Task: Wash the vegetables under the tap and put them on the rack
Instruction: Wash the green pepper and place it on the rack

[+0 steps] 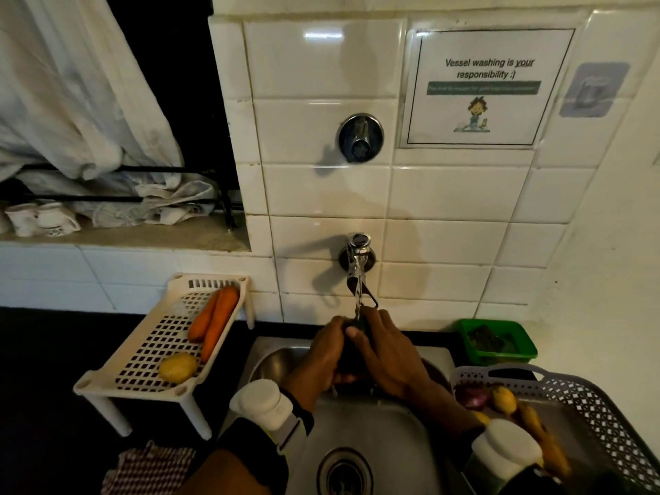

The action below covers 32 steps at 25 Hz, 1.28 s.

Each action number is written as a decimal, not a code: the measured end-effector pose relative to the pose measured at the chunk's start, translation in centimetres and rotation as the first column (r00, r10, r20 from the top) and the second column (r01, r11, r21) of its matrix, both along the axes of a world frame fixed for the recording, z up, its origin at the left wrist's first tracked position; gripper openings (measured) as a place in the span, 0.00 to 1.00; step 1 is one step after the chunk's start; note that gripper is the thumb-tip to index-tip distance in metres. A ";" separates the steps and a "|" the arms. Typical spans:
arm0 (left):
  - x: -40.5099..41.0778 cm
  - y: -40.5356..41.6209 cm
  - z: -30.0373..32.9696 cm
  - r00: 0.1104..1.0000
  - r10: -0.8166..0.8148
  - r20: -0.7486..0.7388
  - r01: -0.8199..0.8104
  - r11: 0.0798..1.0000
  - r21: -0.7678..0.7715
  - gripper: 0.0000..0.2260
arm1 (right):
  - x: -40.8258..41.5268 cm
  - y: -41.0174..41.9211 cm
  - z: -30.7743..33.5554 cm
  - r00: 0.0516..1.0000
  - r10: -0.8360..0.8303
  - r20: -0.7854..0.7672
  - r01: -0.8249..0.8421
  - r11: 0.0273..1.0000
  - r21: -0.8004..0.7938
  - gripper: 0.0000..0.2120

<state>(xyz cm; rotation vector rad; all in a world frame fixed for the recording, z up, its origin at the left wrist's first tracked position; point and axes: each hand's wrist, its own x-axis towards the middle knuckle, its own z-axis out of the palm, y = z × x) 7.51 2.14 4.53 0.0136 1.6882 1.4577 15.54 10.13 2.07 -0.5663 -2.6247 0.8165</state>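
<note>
Both your hands meet over the back half of the sink (389, 434), right under the tap (358, 266), with water running down onto them. Your left hand (323, 355) curls its fingers round a dark green vegetable (351, 332) from the left, and your right hand (387, 348) wraps over it from the right, fingers bent across its top. Only a small patch of the vegetable shows between your thumbs, so you cannot tell what kind it is. Each wrist carries a white block strapped on a dark band.

On the dark counter (53, 369) to the left of the sink stands the white slotted rack (157, 337), its far edge against the tiled wall. Two carrots (214, 321) lie side by side along its right edge, touching each other, and a potato (178, 367) sits near its front right corner, just below the nearer carrot's tip.

At the right edge of the sink rests a grey perforated basket (585, 405). Inside it, near its left wall, lie a red onion (475, 398), a yellowish potato-like piece (504, 399) touching it, and more orange-brown pieces partly hidden by your right wrist. Behind the basket, close to the wall, sits a green tray (500, 342) with a dark scrub pad in it. A checked cloth (150, 469) lies at the counter's front edge, left of your left forearm.
</note>
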 end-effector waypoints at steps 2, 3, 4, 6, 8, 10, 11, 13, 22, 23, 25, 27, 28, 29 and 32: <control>0.0 0.3 -0.1 0.998 0.031 -0.050 -0.033 0.999 -0.042 0.17 | -0.5 -0.3 -0.2 0.995 -0.046 -0.086 0.041 0.998 -0.056 0.18; -0.3 0.6 -0.1 0.992 0.020 -0.125 -0.035 0.992 -0.121 0.19 | -0.7 -0.4 -0.2 0.988 -0.078 -0.137 0.062 0.991 -0.118 0.15; -0.6 0.9 -0.2 0.960 -0.055 -0.275 -0.013 0.971 -0.239 0.20 | -1.0 -0.6 -0.2 0.979 -0.107 -0.174 0.075 0.980 -0.185 0.14; -0.8 1.1 -0.4 0.790 -0.208 -0.577 -0.041 0.921 -0.388 0.22 | -1.8 -0.8 0.2 0.974 -0.158 -0.164 0.104 0.950 -0.295 0.17; -0.4 1.0 -0.7 0.718 -0.170 -0.675 -0.093 0.938 -0.335 0.23 | -2.9 -0.6 0.8 0.979 -0.202 -0.030 0.176 0.911 -0.373 0.21; -0.3 0.8 -0.7 0.713 -0.127 -0.690 -0.128 0.943 -0.306 0.23 | -3.4 -0.3 1.3 0.976 -0.194 0.094 0.215 0.847 -0.486 0.24; -0.4 0.9 -1.0 0.739 -0.107 -0.666 -0.125 0.948 -0.291 0.24 | -3.3 -0.1 1.6 0.979 -0.168 0.119 0.205 0.841 -0.501 0.24; -1.0 1.3 -1.2 0.823 -0.059 -0.564 -0.091 0.968 -0.235 0.23 | -2.7 -0.1 1.7 0.983 -0.156 0.093 0.182 0.862 -0.473 0.25; -0.5 -0.7 0.2 0.996 -0.022 0.081 0.015 0.997 0.080 0.18 | -0.8 -0.4 0.1 0.995 -0.094 -0.041 0.094 0.996 0.000 0.22; -0.3 -0.6 0.0 0.998 -0.045 0.046 0.042 0.998 0.050 0.19 | -1.1 -0.2 0.0 0.992 -0.120 -0.050 0.119 0.993 -0.025 0.25; -0.1 -0.3 -0.5 1.000 -0.026 -0.003 0.026 0.999 0.022 0.21 | -1.8 0.2 0.3 0.986 -0.151 0.069 0.155 0.985 -0.069 0.27; -0.2 0.2 -0.8 0.998 0.065 -0.004 -0.065 0.998 -0.019 0.22 | -2.2 0.5 0.8 0.969 -0.164 0.183 0.208 0.945 -0.254 0.24; -0.4 0.5 -1.0 0.995 0.099 -0.025 -0.100 0.994 -0.038 0.22 | -2.2 0.3 1.1 0.966 -0.179 0.185 0.235 0.904 -0.357 0.24; -0.6 0.8 -1.0 0.992 0.115 -0.047 -0.118 0.992 -0.051 0.21 | -2.1 0.1 1.1 0.968 -0.199 0.153 0.246 0.871 -0.425 0.24; -1.1 1.3 -1.3 0.982 0.187 -0.012 -0.186 0.982 0.036 0.20 | -1.5 -0.2 0.0 0.985 -0.169 -0.020 0.151 0.919 -0.364 0.19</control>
